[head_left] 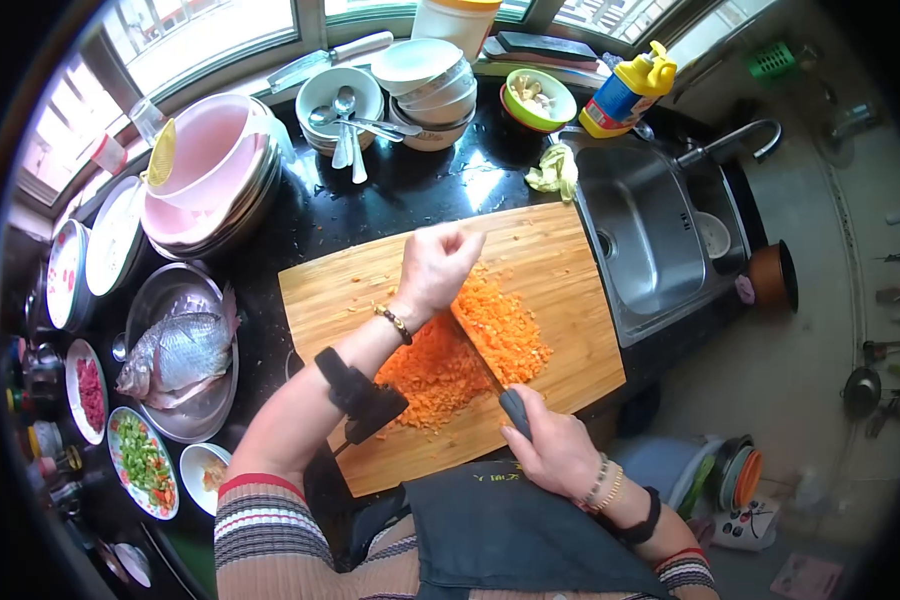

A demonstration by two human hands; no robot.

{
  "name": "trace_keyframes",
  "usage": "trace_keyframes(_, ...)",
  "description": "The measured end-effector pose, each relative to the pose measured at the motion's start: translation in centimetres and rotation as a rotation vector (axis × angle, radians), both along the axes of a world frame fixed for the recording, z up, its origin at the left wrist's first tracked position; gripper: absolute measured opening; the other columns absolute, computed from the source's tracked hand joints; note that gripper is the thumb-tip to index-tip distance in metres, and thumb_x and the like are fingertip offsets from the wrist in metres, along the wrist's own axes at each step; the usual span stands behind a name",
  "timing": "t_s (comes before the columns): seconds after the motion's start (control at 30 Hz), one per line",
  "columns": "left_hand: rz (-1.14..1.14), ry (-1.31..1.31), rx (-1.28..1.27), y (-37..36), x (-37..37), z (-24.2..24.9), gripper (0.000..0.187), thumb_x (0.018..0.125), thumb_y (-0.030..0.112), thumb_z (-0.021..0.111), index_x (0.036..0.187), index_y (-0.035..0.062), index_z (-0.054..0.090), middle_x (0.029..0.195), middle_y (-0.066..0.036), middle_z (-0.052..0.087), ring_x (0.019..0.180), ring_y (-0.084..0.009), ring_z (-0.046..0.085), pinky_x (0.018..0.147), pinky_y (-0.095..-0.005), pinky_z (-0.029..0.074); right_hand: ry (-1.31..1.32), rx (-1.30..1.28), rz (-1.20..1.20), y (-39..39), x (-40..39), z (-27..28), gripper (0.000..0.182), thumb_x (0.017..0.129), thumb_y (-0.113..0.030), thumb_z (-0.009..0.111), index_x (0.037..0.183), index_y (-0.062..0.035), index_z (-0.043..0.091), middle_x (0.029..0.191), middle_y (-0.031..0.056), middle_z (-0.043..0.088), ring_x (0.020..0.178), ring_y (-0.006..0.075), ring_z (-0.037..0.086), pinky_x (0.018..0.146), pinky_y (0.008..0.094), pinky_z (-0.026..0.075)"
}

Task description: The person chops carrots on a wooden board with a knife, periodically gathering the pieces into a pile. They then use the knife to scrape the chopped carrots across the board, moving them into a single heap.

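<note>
My right hand (558,447) grips the dark handle of a kitchen knife (513,408). Its blade runs away from me, edge-on, through a heap of finely chopped orange vegetable, apparently carrot (505,330). Beyond the heap's far left side, my left hand (438,268) is closed with its fingers curled, close to the far end of the blade. Whether it touches the blade or pinches something is hidden. Beneath both hands lies a wooden cutting board (355,285), with small orange bits scattered over it.
At right is a steel sink (650,240) with a faucet (725,145). Left stands a metal basin (185,428) holding a whole fish (180,355), near a plate of chopped vegetables (142,462). Stacked bowls (430,95), spoons (348,130) and a yellow bottle (630,90) line the back.
</note>
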State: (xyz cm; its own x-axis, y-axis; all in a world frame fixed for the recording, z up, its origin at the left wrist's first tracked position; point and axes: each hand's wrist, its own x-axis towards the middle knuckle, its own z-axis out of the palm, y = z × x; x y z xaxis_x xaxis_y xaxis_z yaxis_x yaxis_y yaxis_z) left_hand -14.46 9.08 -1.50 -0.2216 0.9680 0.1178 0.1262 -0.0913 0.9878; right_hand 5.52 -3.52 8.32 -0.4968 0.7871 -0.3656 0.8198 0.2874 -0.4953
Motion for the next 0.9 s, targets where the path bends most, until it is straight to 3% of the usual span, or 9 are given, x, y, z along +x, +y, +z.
trace_keyframes(0.13,0.017,0.06,-0.012,-1.2,0.5,0.7,0.034,0.086,0.017,0.063,0.057,0.0027,0.052,0.054,0.008,0.045,0.05,-0.0002,0.034,0.043,-0.0222,0.028,0.093,0.13,0.021,-0.4,1.1,-3.8,0.05,0.085,-0.021,0.057,0.127,-0.0025,0.036,0.068,0.021,0.062,0.061,0.039,0.061,0.056,0.0474,0.049)
trace_keyframes(0.2,0.067,-0.043,0.013,-0.6,0.5,0.6,0.033,0.082,0.018,0.064,0.057,-0.0006,0.053,0.048,-0.001,0.047,0.048,-0.0045,0.04,0.045,-0.0258,0.034,0.042,0.073,0.013,-0.1,1.1,-3.0,0.05,0.085,-0.022,0.058,0.126,-0.0016,0.037,0.07,0.0217,0.062,0.063,0.0393,0.062,0.058,0.047,0.049)
trace_keyframes(0.3,0.074,-0.104,0.032,-0.9,-0.5,1.6,0.033,0.083,0.017,0.064,0.058,0.0,0.053,0.049,0.003,0.045,0.049,-0.0035,0.039,0.045,-0.0239,0.032,0.082,0.042,0.042,0.0,0.0,0.6,0.047,0.086,-0.022,0.058,0.122,0.0,0.039,0.072,0.0222,0.062,0.063,0.04,0.061,0.058,0.0467,0.049)
trace_keyframes(0.53,0.103,-0.115,-0.054,-2.5,-1.5,-0.3,0.032,0.085,0.017,0.064,0.058,0.0014,0.055,0.05,0.006,0.045,0.049,-0.0009,0.037,0.044,-0.022,0.03,0.074,0.112,0.095,-0.4,0.2,-3.3,0.047,0.085,-0.023,0.058,0.123,-0.0019,0.039,0.066,0.0193,0.061,0.059,0.0359,0.061,0.054,0.0448,0.049)
trace_keyframes(0.6,0.078,-0.127,-0.05,-2.5,-2.2,0.4,0.029,0.087,0.018,0.063,0.064,0.002,0.059,0.059,0.007,0.051,0.055,0.0007,0.04,0.048,-0.0185,0.032,0.038,0.092,0.112,0.2,-0.4,-1.3,0.047,0.085,-0.022,0.058,0.123,-0.0018,0.039,0.067,0.0195,0.062,0.059,0.0363,0.062,0.055,0.045,0.049)
trace_keyframes(0.7,0.101,-0.115,-0.056,-2.9,-2.8,1.2,0.029,0.088,0.018,0.063,0.064,0.0014,0.059,0.059,0.007,0.05,0.055,0.0004,0.04,0.049,-0.0187,0.033,0.017,-0.016,0.138,0.2,-1.5,1.4,0.045,0.086,-0.022,0.057,0.123,-0.0022,0.039,0.069,0.0197,0.062,0.061,0.037,0.062,0.055,0.0453,0.049)
trace_keyframes(0.8,0.128,-0.076,-0.064,-4.2,-3.1,0.1,0.032,0.086,0.017,0.064,0.059,0.0022,0.055,0.052,0.006,0.046,0.049,-0.0003,0.036,0.043,-0.0218,0.029,0.012,0.048,0.145,-0.1,-1.1,-2.8,0.048,0.085,-0.024,0.059,0.123,-0.0024,0.04,0.069,0.0202,0.061,0.064,0.0358,0.062,0.058,0.0439,0.049)
trace_keyframes(0.9,0.151,-0.121,-0.043,-4.7,-2.7,0.3,0.031,0.087,0.017,0.064,0.06,0.0024,0.055,0.053,0.008,0.045,0.049,0.0002,0.035,0.043,-0.0206,0.027,0.056,0.059,0.149,-0.5,-0.4,-3.4,0.047,0.085,-0.025,0.059,0.123,-0.003,0.04,0.068,0.0194,0.061,0.062,0.0354,0.062,0.057,0.0443,0.049)
